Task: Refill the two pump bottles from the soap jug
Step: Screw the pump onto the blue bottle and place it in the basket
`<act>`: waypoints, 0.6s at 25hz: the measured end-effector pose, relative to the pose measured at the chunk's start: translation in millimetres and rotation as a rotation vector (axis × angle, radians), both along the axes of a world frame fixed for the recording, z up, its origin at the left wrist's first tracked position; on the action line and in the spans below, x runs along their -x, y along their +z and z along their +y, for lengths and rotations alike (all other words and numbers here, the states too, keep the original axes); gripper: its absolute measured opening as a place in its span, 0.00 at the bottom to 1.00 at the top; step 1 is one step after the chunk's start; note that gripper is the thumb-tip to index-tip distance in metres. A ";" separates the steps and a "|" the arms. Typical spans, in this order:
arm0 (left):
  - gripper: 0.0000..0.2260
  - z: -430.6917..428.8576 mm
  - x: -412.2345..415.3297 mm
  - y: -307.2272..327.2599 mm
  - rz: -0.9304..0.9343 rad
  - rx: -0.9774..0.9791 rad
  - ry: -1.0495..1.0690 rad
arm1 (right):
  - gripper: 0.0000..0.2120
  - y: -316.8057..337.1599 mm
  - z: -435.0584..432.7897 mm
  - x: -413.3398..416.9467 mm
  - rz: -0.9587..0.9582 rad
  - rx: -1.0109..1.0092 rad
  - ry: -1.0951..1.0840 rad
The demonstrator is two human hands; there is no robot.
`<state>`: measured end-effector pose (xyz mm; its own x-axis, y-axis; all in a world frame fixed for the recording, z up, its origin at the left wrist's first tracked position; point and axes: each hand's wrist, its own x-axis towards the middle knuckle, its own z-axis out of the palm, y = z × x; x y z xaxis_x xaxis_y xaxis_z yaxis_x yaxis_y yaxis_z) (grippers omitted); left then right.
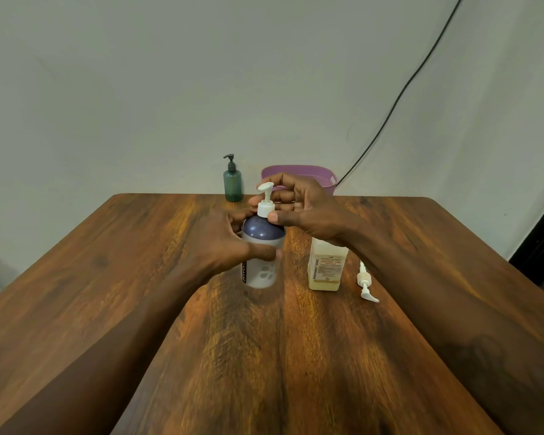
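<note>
A frosted pump bottle (262,246) with a dark purple shoulder and white pump stands at the middle of the wooden table (264,356). My left hand (230,243) grips its body from the left. My right hand (299,205) curls around the white pump collar, thumb at the front, fingers behind the pump stem. Just right of it stands a clear bottle of yellow soap (325,266), its top hidden behind my right wrist. A loose white pump head (366,282) lies on the table beside it. A dark green pump bottle (233,182) stands at the far edge.
A purple plastic tub (324,177) sits at the table's far edge behind my right hand. A black cable (399,98) runs down the wall toward it. The wall is close behind the table.
</note>
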<state>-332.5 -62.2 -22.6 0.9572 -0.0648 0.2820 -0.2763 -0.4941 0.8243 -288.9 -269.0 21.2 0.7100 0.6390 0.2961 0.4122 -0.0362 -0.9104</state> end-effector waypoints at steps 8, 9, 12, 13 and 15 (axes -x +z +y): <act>0.42 -8.9 1.2 5.7 0.039 0.158 -0.137 | 0.23 8.9 -6.4 -0.7 -0.065 0.085 -0.120; 0.46 -9.7 1.1 6.1 0.032 0.174 -0.142 | 0.22 10.7 -5.7 0.0 -0.102 0.109 -0.166; 0.48 -13.3 2.0 6.9 -0.074 0.047 -0.105 | 0.20 17.5 -6.9 -1.1 -0.126 0.196 -0.249; 0.46 -15.7 3.3 7.4 -0.130 -0.004 -0.083 | 0.21 18.7 -5.3 -1.3 -0.140 0.233 -0.307; 0.44 -21.3 3.3 7.8 -0.184 -0.032 -0.044 | 0.25 17.0 1.3 -2.3 -0.231 0.330 -0.487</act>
